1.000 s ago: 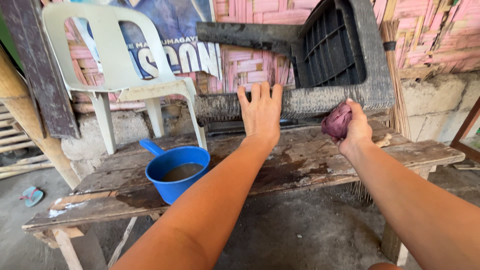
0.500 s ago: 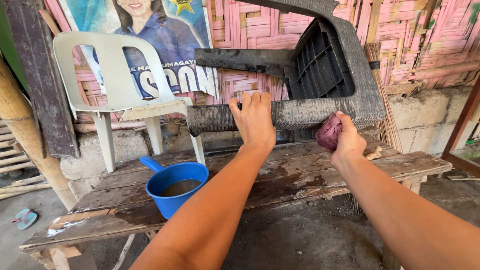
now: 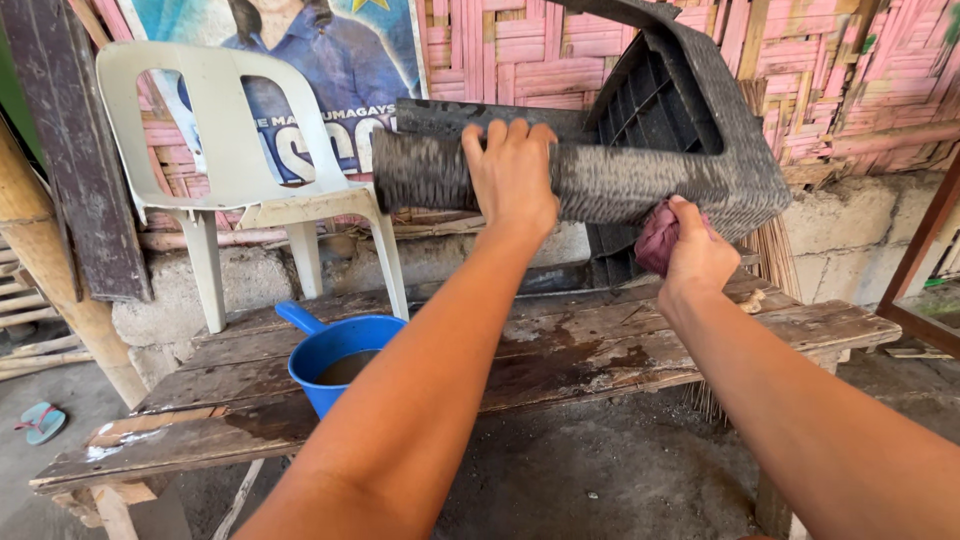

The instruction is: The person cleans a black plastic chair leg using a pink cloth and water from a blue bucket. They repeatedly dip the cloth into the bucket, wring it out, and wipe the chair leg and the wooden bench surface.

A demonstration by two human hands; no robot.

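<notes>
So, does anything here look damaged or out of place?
The black woven-pattern plastic chair lies tipped on its side on the wooden bench, not standing on its legs. The bench planks are weathered and stained with dark wet patches. The white plastic chair stands upright on it.

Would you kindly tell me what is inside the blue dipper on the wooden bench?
The blue dipper on the wooden bench holds murky brownish water. Its bottom is hidden by that water, and the left arm covers its right rim.
</notes>
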